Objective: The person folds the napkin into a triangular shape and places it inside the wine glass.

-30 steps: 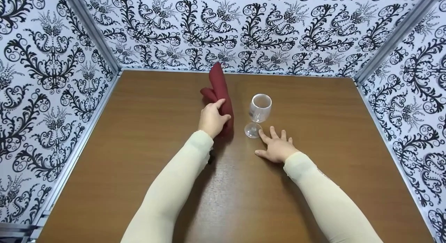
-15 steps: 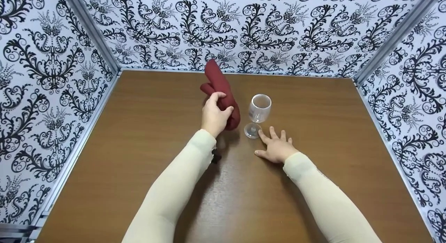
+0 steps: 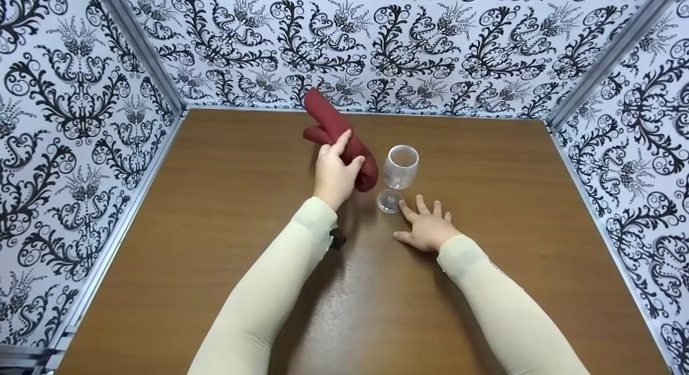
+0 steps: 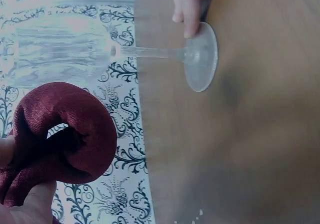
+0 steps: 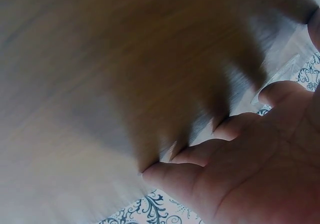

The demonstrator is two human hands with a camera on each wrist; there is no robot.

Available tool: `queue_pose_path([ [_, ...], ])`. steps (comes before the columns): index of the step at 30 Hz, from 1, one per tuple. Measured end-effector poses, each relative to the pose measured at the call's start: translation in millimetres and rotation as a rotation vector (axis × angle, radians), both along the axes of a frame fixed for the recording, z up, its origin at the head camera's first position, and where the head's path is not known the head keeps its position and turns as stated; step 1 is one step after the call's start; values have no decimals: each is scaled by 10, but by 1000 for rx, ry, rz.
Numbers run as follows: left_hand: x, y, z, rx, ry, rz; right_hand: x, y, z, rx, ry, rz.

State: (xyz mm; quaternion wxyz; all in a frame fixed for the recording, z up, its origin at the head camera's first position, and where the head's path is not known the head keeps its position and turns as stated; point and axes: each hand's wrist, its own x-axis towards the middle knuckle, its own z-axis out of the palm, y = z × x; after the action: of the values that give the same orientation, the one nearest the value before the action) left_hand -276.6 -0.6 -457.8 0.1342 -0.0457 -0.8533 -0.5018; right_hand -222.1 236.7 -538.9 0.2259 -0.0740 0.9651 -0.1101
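Note:
My left hand (image 3: 335, 173) grips a rolled dark red cloth napkin (image 3: 329, 115) between thumb and fingers. The napkin is doubled over, its bent end (image 4: 95, 129) forming a loop toward the wine glass. It is tilted and lifted off the table, with two loose ends pointing back and left. Just right of it stands a clear wine glass (image 3: 401, 173), upright on its round foot (image 4: 201, 59). My right hand (image 3: 429, 228) lies with fingers spread on the table, its index fingertip touching the foot's edge. In the right wrist view, the palm (image 5: 270, 169) shows and the glass is mostly hidden.
The brown wooden table (image 3: 242, 213) reaches a patterned back wall (image 3: 420, 52), with similar walls at left and right. Grey metal posts (image 3: 142, 47) stand in the corners. A small black object (image 3: 337, 239) shows under the left wrist.
The left hand has lifted the napkin and swung it, its bent end going up and right toward the glass and its far ends going left. The right hand and glass have stayed put.

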Motion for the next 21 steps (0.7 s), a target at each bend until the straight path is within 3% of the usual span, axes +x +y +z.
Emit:
queue_pose_path([
  [8,62,24,120,61,-16,-11,1,-1,-6,-15,2,-2],
  [14,50,49,170,111,53,50,7,-5,8,-20,1,-3],
  [21,37,111,258,247,103,106,11,-11,31,-22,-7,-1],
])
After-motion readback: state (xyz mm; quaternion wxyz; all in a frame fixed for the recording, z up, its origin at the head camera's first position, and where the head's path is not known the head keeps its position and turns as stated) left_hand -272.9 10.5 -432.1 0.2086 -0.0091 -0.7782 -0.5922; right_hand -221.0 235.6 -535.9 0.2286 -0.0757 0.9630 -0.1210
